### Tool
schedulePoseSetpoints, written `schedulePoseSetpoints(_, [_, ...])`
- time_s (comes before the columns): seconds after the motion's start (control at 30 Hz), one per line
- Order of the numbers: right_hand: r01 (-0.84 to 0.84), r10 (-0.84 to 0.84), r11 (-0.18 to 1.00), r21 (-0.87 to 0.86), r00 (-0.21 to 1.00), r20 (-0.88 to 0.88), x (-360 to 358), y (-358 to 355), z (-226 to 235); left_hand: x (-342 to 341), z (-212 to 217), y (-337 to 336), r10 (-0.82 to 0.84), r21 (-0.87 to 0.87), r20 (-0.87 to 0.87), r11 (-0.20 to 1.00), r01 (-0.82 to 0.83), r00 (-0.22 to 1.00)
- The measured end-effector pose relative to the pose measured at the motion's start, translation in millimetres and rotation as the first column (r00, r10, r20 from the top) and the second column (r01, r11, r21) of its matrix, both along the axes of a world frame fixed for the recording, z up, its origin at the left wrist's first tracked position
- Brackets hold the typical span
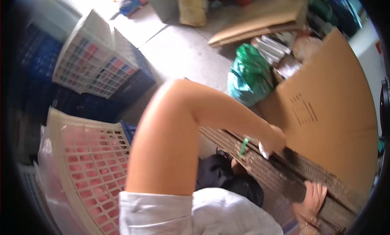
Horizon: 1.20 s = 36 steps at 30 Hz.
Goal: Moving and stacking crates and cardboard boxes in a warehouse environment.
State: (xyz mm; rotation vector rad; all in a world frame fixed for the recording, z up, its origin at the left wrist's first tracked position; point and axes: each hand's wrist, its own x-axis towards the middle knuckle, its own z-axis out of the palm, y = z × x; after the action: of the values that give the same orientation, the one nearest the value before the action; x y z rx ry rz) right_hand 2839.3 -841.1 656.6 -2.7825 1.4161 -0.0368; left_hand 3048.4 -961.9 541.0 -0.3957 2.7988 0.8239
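Note:
My left arm, bare below a white sleeve (pixel 156 212), bends sharply at the elbow and reaches right. Its hand, my left hand (pixel 276 140), is closed at the stack of flattened cardboard (pixel 264 170), whose corrugated edges face up. Something small and white (pixel 264 150) shows under the fingers; I cannot make out what it is. Just left of it, a short green strip (pixel 243 147) lies across the edges. Nearer me on the right, my right hand (pixel 313 197) hooks its fingers over a cardboard edge. Its thumb is hidden.
A tall cardboard sheet (pixel 329 109) leans at the right. Beyond the stack sits a green plastic bag (pixel 250 74). On the left stand a white basket (pixel 97 64) over blue crates and a cream crate (pixel 87 166) with pink contents. More cardboard (pixel 260 21) lies behind.

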Motion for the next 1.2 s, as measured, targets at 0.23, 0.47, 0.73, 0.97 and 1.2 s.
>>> schedulePoseSetpoints(0.23, [0.056, -0.056, 0.995, 0.080, 0.998, -0.002, 1.5, -23.1, -0.6, 57.4, 0.0, 3.7, 0.509, 0.406, -0.185, 0.819, -0.406, 0.841])
schedulePoseSetpoints(0.47, [0.054, -0.055, 0.998, 0.045, 0.998, 0.025, -14.5, -20.3, -2.2, 94.3, -10.6, 96.9, 0.982, 0.516, 0.085, 0.100, -0.851, 0.167])
schedulePoseSetpoints(0.73, [0.078, -0.079, 0.993, 0.088, 0.997, 0.005, -18.5, -24.2, -2.9, 52.4, -9.8, 126.2, 0.819, 0.852, 0.462, -0.517, -0.087, -0.341])
schedulePoseSetpoints(0.97, [0.084, -0.085, 0.995, 0.062, 0.996, 0.022, -37.6, -23.9, -14.4, 42.3, -12.0, 116.2, 0.862, 0.780, 0.497, -0.494, -0.386, -0.098])
schedulePoseSetpoints(1.2, [0.091, -0.090, 0.996, -0.013, 0.995, 0.038, -54.1, -18.7, -10.6, -5.3, -9.8, 106.4, 0.891, 0.851, 0.418, -0.452, -0.268, -0.175])
